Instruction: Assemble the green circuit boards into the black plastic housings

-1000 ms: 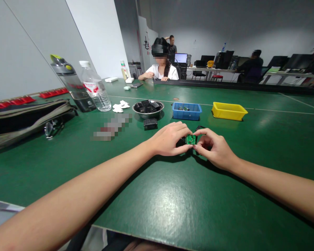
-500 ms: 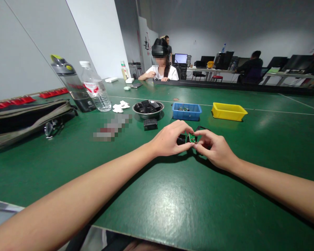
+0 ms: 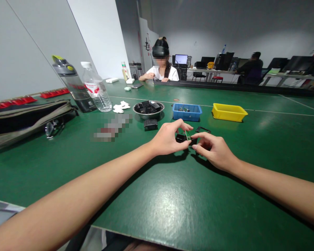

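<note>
Near the middle of the green table [image 3: 151, 188], my left hand [image 3: 167, 139] pinches a small green circuit board [image 3: 187, 135] by its edges between thumb and fingers. My right hand [image 3: 217, 150] is just to the right, index fingertip close to or touching the board, thumb apart from it; its other fingers are curled. Behind the fingers lies an open black plastic case [image 3: 181, 138], partly hidden by my left hand. A black rectangular frame [image 3: 203, 130] rests beyond my right hand, its near part covered.
Farther back stand a metal bowl [image 3: 149, 114] of black cases, a blue bin [image 3: 187, 113] with small parts and a yellow bin [image 3: 229, 113]. One black case [image 3: 150, 124] lies before the bowl. Bottles [image 3: 96, 89] and a bag [image 3: 28, 120] are left. A person [image 3: 161, 66] sits opposite.
The circuit board has turned more edge-on and shifted slightly left in my left hand. My right finger and thumb have parted from their grip on it. More of the black case shows.
</note>
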Action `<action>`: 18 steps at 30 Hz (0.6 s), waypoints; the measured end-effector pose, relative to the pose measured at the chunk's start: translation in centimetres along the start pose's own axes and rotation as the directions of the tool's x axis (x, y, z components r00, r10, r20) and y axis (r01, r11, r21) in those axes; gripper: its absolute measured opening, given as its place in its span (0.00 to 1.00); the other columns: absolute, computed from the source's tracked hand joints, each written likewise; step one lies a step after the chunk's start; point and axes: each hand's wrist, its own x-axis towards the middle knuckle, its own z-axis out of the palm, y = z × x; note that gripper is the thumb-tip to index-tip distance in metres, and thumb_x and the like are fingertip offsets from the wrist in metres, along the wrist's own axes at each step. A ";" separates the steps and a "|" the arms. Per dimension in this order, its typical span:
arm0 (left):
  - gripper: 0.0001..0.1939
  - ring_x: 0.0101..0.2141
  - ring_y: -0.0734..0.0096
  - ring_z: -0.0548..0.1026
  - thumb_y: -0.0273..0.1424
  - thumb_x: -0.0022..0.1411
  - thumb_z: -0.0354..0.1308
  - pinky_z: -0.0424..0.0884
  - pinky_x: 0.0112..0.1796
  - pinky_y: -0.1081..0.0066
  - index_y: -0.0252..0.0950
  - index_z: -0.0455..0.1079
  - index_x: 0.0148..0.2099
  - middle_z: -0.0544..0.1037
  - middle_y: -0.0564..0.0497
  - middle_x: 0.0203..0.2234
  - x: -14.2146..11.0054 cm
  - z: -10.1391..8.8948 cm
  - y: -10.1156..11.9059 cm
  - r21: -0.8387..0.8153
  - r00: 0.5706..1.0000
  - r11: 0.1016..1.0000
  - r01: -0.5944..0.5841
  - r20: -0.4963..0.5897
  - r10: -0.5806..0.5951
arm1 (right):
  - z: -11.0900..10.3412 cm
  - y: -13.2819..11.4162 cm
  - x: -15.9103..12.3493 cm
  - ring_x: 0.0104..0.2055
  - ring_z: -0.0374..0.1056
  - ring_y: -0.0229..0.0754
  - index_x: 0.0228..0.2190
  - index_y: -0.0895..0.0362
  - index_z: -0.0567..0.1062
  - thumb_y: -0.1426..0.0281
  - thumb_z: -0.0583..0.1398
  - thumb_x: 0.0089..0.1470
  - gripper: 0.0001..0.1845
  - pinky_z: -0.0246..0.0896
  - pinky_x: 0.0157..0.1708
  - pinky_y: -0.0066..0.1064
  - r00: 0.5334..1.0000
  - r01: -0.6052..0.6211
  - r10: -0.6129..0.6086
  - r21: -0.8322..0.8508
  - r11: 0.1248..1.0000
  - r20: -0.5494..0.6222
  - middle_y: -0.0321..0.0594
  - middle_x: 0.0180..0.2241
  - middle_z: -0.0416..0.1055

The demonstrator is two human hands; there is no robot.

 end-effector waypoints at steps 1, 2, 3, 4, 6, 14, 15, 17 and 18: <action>0.13 0.38 0.67 0.79 0.30 0.55 0.65 0.73 0.38 0.69 0.34 0.71 0.44 0.82 0.48 0.41 0.0 -0.1 -0.1 0.022 1.000 1.000 -0.001 0.005 0.001 | 0.0 0.0 0.0 0.22 0.63 0.35 0.44 0.58 0.75 0.64 0.63 0.56 0.15 0.57 0.24 0.27 1.000 0.000 0.000 0.013 1.000 -0.005 0.32 0.23 0.70; 0.13 0.37 0.68 0.79 0.30 0.55 0.64 0.72 0.37 0.69 0.35 0.71 0.44 0.82 0.49 0.39 0.0 -0.1 -0.3 0.054 1.000 0.999 -0.007 0.016 0.006 | 0.0 0.0 -0.1 0.22 0.63 0.35 0.43 0.58 0.75 0.64 0.63 0.56 0.15 0.57 0.24 0.27 1.000 -0.002 0.003 0.029 1.000 -0.011 0.32 0.23 0.70; 0.13 0.35 0.68 0.79 0.30 0.55 0.64 0.72 0.37 0.70 0.35 0.71 0.44 0.82 0.50 0.37 0.0 -0.1 -0.4 0.095 0.999 0.995 -0.019 0.036 0.016 | 0.0 0.0 -0.1 0.22 0.63 0.35 0.43 0.58 0.75 0.64 0.63 0.56 0.14 0.57 0.24 0.27 1.000 -0.005 0.006 0.043 0.999 -0.013 0.32 0.23 0.69; 0.12 0.35 0.68 0.78 0.31 0.56 0.63 0.72 0.37 0.70 0.35 0.72 0.44 0.81 0.50 0.35 0.0 -0.1 -0.5 0.140 0.998 0.989 -0.042 0.062 0.034 | 0.0 0.0 -0.1 0.22 0.63 0.35 0.43 0.58 0.74 0.64 0.63 0.57 0.14 0.57 0.24 0.27 1.000 -0.008 0.008 0.052 0.999 -0.013 0.32 0.23 0.69; 0.11 0.35 0.67 0.78 0.32 0.58 0.62 0.71 0.38 0.69 0.35 0.72 0.43 0.81 0.50 0.34 0.0 -0.1 -0.7 0.229 0.988 0.966 -0.121 0.127 0.093 | 0.0 0.0 -0.1 0.23 0.63 0.35 0.41 0.58 0.74 0.63 0.62 0.57 0.13 0.57 0.24 0.27 1.000 -0.013 0.013 0.055 0.998 -0.007 0.32 0.23 0.69; 0.16 0.36 0.65 0.76 0.38 0.66 0.56 0.67 0.38 0.67 0.34 0.75 0.50 0.80 0.46 0.36 0.2 -0.3 -0.8 0.369 0.927 0.863 -0.346 0.276 0.253 | -0.2 -0.1 0.0 0.22 0.61 0.35 0.33 0.57 0.74 0.61 0.60 0.59 0.11 0.55 0.24 0.27 0.996 -0.005 0.005 0.008 1.000 0.090 0.32 0.20 0.66; 0.16 0.36 0.65 0.76 0.38 0.67 0.56 0.67 0.38 0.67 0.34 0.75 0.50 0.80 0.46 0.35 0.2 -0.3 -0.8 0.373 0.926 0.859 -0.351 0.277 0.258 | -0.2 -0.1 0.0 0.22 0.61 0.35 0.33 0.57 0.74 0.61 0.60 0.59 0.12 0.55 0.24 0.27 0.996 -0.003 0.003 0.009 1.000 0.093 0.32 0.20 0.66; 0.17 0.34 0.65 0.75 0.39 0.67 0.56 0.67 0.37 0.67 0.33 0.75 0.50 0.79 0.46 0.34 0.1 -0.2 -0.9 0.375 0.921 0.851 -0.367 0.278 0.274 | -0.3 -0.1 -0.1 0.22 0.60 0.34 0.33 0.58 0.74 0.61 0.61 0.59 0.12 0.54 0.23 0.27 0.996 0.001 -0.002 0.011 1.000 0.094 0.32 0.20 0.66; 0.17 0.34 0.66 0.75 0.39 0.67 0.56 0.67 0.36 0.67 0.33 0.76 0.49 0.79 0.47 0.33 0.1 -0.1 -0.9 0.374 0.918 0.849 -0.374 0.281 0.281 | -0.3 -0.1 -0.1 0.21 0.59 0.34 0.33 0.58 0.74 0.61 0.61 0.58 0.11 0.54 0.23 0.26 0.996 0.003 -0.004 0.012 1.000 0.093 0.31 0.20 0.66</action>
